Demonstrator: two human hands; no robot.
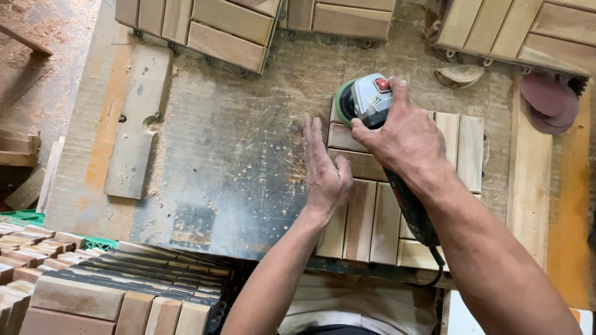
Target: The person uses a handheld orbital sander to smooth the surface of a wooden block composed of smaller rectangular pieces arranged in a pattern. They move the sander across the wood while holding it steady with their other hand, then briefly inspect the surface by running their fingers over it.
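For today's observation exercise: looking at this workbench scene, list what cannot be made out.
- Sanding disc face of the angle grinder, head view: turned down onto the wooden tile.
- Grinder handle: covered by the right hand.
- Tile's left edge: under the left hand.
- Power cord: lost below the bench edge.

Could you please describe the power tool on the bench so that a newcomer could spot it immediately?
Start at the scratched grey workbench, then find the square slatted wooden tile at its near right. On the tile's far left corner sits the grey angle grinder, gripped by the right hand; only it has a green guard and red switch.
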